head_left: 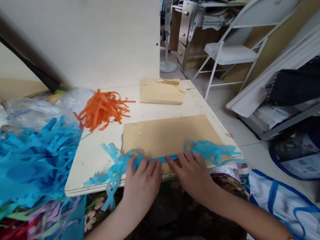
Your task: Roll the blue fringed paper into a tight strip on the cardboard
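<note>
A strip of blue fringed paper [211,150] lies along the near edge of a brown cardboard sheet [168,135] on a small pale table [98,155]. My left hand [141,182] presses flat on the strip's middle, fingers spread. My right hand [191,172] presses on it just to the right, thumbs almost touching. Loose blue fringe ends hang off the table edge at the left of my left hand.
An orange paper fringe pile [101,109] and a wooden block [161,91] sit at the table's back. Heaps of blue fringe [23,163] and red, purple and green fringe [17,238] lie left. A white folding chair [233,46] and bags [306,152] stand right.
</note>
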Demonstrator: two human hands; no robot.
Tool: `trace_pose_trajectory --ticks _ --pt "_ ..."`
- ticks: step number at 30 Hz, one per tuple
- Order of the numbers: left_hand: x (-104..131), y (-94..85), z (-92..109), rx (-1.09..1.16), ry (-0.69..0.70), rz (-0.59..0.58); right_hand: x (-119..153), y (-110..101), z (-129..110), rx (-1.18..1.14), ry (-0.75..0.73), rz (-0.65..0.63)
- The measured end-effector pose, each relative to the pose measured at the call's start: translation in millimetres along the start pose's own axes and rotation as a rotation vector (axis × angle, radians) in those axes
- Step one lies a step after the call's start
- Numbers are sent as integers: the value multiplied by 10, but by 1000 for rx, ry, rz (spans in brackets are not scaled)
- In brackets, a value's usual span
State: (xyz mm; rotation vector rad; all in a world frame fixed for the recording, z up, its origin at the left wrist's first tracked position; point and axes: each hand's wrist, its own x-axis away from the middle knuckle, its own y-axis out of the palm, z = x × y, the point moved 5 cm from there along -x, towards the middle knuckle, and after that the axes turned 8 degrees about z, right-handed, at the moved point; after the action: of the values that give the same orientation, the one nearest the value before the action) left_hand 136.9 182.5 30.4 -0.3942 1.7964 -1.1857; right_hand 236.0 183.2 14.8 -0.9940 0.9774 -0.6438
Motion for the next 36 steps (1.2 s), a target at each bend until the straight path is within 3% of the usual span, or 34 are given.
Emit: trace_pose_trajectory --ticks 12,14,19,26,32,36 --pt "-2 -10 -11 22 -25 33 231 -54 276 -75 229 117" --pt "5 8 -6 39 -23 24 241 -50 259 -59 249 127" --pt "9 45 20 46 12 30 150 -112 87 -15 173 308" --pt "-67 48 -56 78 2 -69 -56 -96 5 -202 13 83" --pt "-100 112 7 40 19 -65 -184 -43 101 -349 -13 -88" --pt "-92 132 19 -16 -14 -59 -231 -38 125 -334 -13 -135"
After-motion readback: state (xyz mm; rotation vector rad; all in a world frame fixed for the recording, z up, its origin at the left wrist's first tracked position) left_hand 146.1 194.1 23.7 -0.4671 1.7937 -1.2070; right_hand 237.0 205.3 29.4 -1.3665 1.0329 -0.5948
